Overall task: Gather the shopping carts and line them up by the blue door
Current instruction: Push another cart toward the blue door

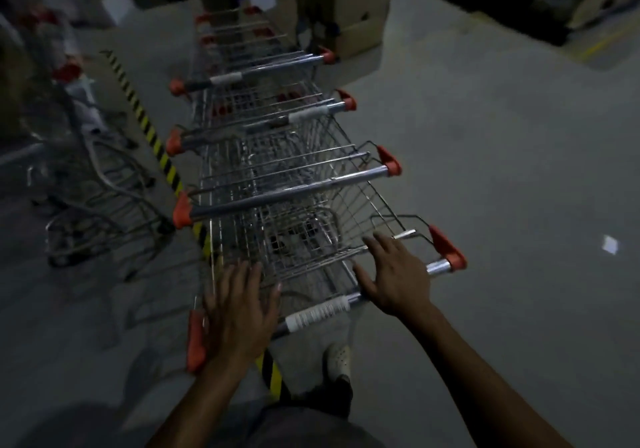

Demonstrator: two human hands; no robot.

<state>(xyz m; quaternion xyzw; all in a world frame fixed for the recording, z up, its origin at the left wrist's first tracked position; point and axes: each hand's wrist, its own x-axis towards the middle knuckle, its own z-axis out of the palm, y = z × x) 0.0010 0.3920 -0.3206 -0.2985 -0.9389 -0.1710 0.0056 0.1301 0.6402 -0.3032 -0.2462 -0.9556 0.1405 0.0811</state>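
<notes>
A row of several nested wire shopping carts (277,170) with chrome handles and orange end caps runs away from me up the middle of the view. The nearest cart's handle (320,310) lies right in front of me. My left hand (239,312) rests flat over the handle's left end with straight, spread fingers. Over the right part of the same handle lies my right hand (393,274), its fingers also straight. Neither hand curls around the bar. No blue door is plainly visible in the dim light.
A yellow-and-black hazard stripe (149,128) runs along the floor left of the row. More carts (93,184) stand at the left. Cardboard boxes (353,7) sit at the far end of the row. Bare grey floor (502,170) spreads to the right. My foot (337,361) is under the handle.
</notes>
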